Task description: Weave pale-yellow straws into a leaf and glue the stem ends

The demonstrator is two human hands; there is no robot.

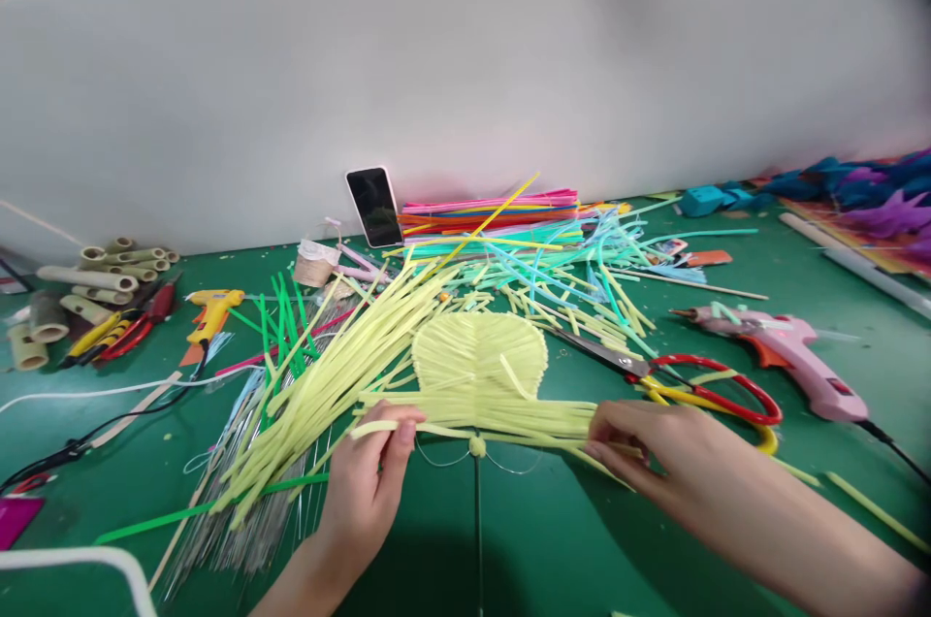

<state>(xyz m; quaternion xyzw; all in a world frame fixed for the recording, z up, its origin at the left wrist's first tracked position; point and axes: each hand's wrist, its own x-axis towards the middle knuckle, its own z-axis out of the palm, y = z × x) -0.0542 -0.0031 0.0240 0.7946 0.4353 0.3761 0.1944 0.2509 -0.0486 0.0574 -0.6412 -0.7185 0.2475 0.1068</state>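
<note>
On the table before me lies a leaf-shaped piece [451,355] of pale yellow pipe cleaners, its lower part a band of long strips running sideways. A thin stem [478,520] with a small yellow knot [477,446] at its top extends toward me, and fine wire loops curve out beside the knot. My left hand [374,467] pinches a yellow pipe cleaner [429,429] at the band's left side. At the right end, my right hand [640,447] has its fingers closed around the strip ends; exactly how many it grips is hidden.
Loose yellow pipe cleaners [341,365] lie left, over metal wires [247,520]. Scissors [618,360] and a pink glue gun [792,350] are on the right. A yellow glue gun [213,311] and bamboo pieces [102,279] sit left. A phone [373,208] leans against the wall.
</note>
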